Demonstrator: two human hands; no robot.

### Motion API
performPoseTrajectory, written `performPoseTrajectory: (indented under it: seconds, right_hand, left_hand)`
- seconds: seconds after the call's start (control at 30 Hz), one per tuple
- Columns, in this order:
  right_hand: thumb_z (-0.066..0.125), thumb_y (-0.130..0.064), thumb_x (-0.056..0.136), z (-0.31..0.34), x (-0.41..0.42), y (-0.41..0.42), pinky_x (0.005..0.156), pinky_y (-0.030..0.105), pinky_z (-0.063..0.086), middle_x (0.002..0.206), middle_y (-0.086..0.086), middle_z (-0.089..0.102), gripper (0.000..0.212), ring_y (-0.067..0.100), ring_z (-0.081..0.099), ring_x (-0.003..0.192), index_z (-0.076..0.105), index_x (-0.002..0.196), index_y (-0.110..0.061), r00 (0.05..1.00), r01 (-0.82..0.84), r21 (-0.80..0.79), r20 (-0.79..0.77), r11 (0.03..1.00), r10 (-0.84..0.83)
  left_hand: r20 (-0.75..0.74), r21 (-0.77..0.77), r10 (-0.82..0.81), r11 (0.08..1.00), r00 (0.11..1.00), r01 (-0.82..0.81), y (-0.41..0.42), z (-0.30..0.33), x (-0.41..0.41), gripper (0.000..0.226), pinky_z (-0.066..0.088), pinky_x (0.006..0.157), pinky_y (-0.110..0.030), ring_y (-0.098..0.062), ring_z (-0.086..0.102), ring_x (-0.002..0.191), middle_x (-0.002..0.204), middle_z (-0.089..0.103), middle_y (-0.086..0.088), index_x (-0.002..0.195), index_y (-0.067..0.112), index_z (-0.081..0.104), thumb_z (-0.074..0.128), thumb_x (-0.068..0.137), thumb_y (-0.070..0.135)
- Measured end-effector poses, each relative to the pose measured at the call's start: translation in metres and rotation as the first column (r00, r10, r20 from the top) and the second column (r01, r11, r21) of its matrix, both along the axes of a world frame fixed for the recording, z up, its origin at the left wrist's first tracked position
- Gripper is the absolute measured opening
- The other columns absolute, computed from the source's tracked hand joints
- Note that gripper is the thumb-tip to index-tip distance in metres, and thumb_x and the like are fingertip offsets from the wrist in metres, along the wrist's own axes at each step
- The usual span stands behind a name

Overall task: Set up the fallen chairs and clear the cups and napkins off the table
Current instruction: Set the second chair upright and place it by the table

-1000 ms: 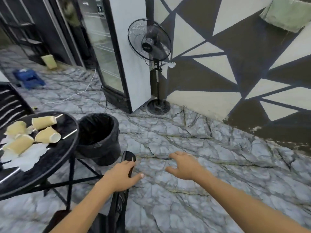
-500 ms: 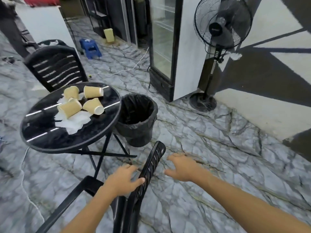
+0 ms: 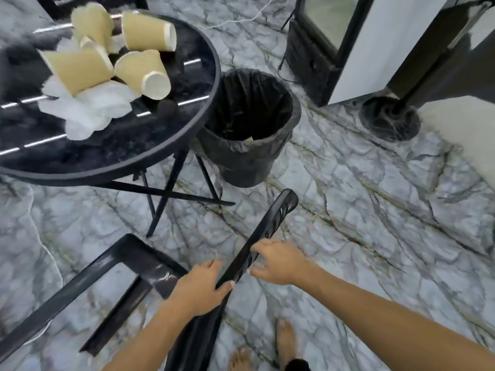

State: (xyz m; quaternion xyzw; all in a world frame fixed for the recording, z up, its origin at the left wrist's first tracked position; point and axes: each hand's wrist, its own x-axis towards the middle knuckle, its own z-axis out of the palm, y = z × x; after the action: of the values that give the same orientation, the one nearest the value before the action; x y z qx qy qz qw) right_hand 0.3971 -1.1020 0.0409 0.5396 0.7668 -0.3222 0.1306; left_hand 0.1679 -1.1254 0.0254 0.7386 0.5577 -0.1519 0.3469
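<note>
A black plastic chair (image 3: 270,226) lies tipped on the marble floor in front of me, its legs (image 3: 115,261) pointing left. My left hand (image 3: 199,286) grips the top edge of its backrest. My right hand (image 3: 278,261) rests on the same edge a little farther along, fingers curling over it. On the round black table (image 3: 150,145) at upper left lie several tan paper cups (image 3: 139,69) on their sides, on top of crumpled white napkins (image 3: 88,108).
A black bin (image 3: 251,153) lined with a black bag stands right beside the table. A glass-door fridge (image 3: 348,44) and a fan's round base (image 3: 389,121) are at upper right. My bare feet (image 3: 284,341) are at the bottom edge.
My view has swung down and left toward the table and chair. My right hand came in from the open floor and settled on the backrest edge; my left hand kept hold.
</note>
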Motion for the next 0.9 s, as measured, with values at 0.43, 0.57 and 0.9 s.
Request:
performPoseTrajectory:
  seconds: [0.43,0.57,0.9]
  right_hand:
    - [0.052,-0.058,0.093,-0.161,-0.023,0.058,0.116,0.049,0.017,0.136,0.002,0.056,0.060,0.027,0.045,0.129,0.053,0.137,-0.018,0.884,-0.467,0.039,0.041,0.883,0.466]
    - [0.040,-0.077,0.085,-0.168,-0.018,0.078,0.111,0.046,0.023,0.124,0.000,0.062,0.074,0.026,0.051,0.121,0.058,0.130,-0.021,0.844,-0.535,0.012,0.058,0.845,0.533]
    - [0.007,-0.100,0.060,-0.184,0.017,0.109,0.099,0.043,0.031,0.099,-0.005,0.063,0.106,0.021,0.052,0.094,0.064,0.111,-0.025,0.831,-0.554,0.129,0.133,0.822,0.540]
  left_hand:
    - [0.173,-0.140,0.302,0.950,0.938,-0.280,-0.017,-0.154,0.003,0.073,0.048,0.101,-0.043,-0.024,0.054,0.123,0.134,0.056,-0.004,0.145,0.020,0.041,0.044,0.089,0.066]
    - [0.245,-0.128,0.368,0.929,0.897,-0.347,-0.012,-0.163,0.006,0.060,0.049,0.097,-0.037,-0.023,0.060,0.115,0.125,0.065,-0.007,0.137,0.015,0.052,0.050,0.094,0.056]
    - [0.346,-0.192,0.525,0.851,0.778,-0.489,-0.018,-0.178,0.014,0.091,0.048,0.099,-0.025,-0.007,0.059,0.114,0.125,0.062,0.008,0.141,0.024,0.050,0.033,0.078,0.088]
